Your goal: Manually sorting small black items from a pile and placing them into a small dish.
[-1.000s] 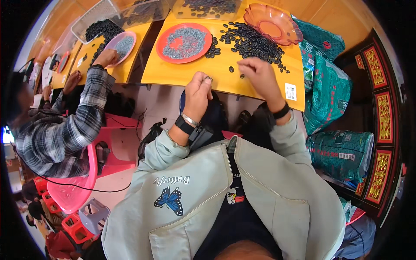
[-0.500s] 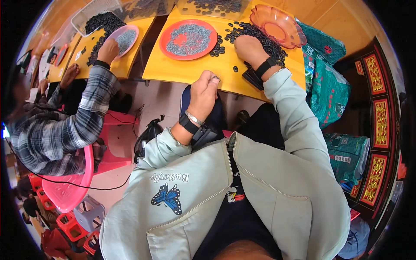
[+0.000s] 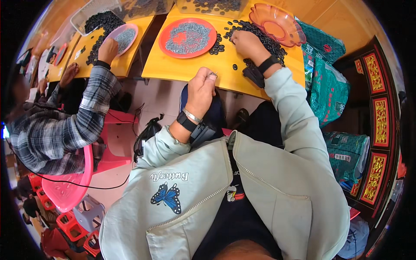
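Observation:
My left hand [image 3: 201,92] is closed above the table's front edge, thumb against forefinger. A tiny metal piece [image 3: 213,74] glints at its fingertips; its exact kind is too small to make out. My right hand [image 3: 250,45] reaches into a loose pile of small black oval pieces [image 3: 271,48], fingers bent down and pressed together. Whatever they grip is hidden. Between and beyond my hands stands a round red plate [image 3: 164,48] of small silver screw-like parts [image 3: 187,37]. A few black pieces [image 3: 217,47] lie against its right side, and a single one [image 3: 235,67] lies nearer me.
A scalloped orange bowl [image 3: 284,31] sits at the table's far right, beside green bags [image 3: 329,89]. At the back is a clear bin [image 3: 212,8] of black pieces. On the left, a co-worker's hand [image 3: 108,50] is over a pink plate [image 3: 133,42].
My left hand has risen slightly, and the metal piece shows more at its fingertips. My right hand has shifted a little left and away from me within the black pieces.

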A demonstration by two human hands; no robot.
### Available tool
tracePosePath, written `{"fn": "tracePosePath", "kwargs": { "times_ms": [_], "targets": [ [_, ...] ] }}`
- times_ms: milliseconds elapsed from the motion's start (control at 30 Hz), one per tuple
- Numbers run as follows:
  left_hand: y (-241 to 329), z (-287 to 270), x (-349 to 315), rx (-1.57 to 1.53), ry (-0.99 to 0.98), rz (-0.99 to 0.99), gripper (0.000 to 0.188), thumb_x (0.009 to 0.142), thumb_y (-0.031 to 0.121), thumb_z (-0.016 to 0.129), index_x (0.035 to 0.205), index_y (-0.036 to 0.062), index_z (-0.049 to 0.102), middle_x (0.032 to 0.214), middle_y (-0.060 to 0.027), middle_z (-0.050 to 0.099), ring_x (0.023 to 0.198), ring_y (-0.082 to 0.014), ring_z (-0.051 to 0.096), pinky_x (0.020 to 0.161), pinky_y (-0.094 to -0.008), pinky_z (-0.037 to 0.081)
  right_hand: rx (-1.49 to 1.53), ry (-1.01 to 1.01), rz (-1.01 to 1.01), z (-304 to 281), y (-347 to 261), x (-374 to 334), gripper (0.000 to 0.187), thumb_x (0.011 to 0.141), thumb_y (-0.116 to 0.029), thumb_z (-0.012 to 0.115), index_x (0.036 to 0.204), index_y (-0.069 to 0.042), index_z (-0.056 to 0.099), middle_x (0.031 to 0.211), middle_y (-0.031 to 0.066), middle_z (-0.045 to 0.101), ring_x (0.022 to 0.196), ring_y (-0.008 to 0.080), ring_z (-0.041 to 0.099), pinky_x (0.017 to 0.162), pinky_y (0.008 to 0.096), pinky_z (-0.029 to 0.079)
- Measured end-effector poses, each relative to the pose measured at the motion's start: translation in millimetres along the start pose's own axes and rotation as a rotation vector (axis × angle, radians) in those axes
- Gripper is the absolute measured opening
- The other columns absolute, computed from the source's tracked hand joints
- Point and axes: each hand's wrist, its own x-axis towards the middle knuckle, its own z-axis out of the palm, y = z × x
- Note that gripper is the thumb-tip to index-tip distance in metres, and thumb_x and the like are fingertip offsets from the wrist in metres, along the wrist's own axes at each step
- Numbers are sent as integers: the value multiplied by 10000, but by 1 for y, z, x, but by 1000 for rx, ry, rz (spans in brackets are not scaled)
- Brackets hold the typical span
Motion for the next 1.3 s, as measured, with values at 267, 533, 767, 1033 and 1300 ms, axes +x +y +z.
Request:
{"fn": "tracePosePath", "kwargs": {
  "times_ms": [267, 533, 767, 1033, 1300],
  "targets": [
    [8, -6, 0, -73, 39, 45, 117, 907, 114, 451, 834, 25, 471, 611, -10, 454, 519, -89, 435, 500, -226, 395, 1787, -188, 314, -51, -33, -44, 212, 901, -94, 552, 1099, -17, 568, 859, 10, 617, 722, 69, 599, 688, 184, 503],
    [5, -2, -2, -53, 14, 63, 114, 912, 112, 448, 843, 24, 470, 618, -8, 454, 524, -87, 427, 502, -227, 396, 2143, -327, 240, -46, -45, -59, 234, 881, -68, 554, 1105, -4, 569, 898, 41, 614, 768, 100, 596, 724, 224, 504],
    [3, -3, -1, -78, 17, 53, 109, 912, 112, 453, 848, 26, 470, 619, -9, 455, 526, -86, 426, 505, -231, 403, 1850, -143, 210, -60, -64, -68, 299, 865, -63, 573, 1158, -3, 564, 881, -5, 591, 786, 69, 564, 745, 197, 473],
    [6, -1, 0, -67, 6, 61, 106, 910, 109, 448, 865, 18, 479, 632, -23, 466, 545, -98, 443, 526, -240, 418, 1601, -18, 170, -59, -73, -75, 275, 859, -72, 594, 1127, -10, 604, 873, -29, 578, 788, 45, 522, 741, 190, 443],
    [-1, 2, -1, -259, 25, 93, 96, 903, 97, 446, 859, 14, 469, 644, -23, 472, 546, -93, 449, 525, -232, 414, 1546, -14, 192, -58, -79, -78, 266, 849, -66, 619, 1103, 10, 606, 885, -9, 629, 799, 50, 570, 738, 185, 464]
  ]
}}
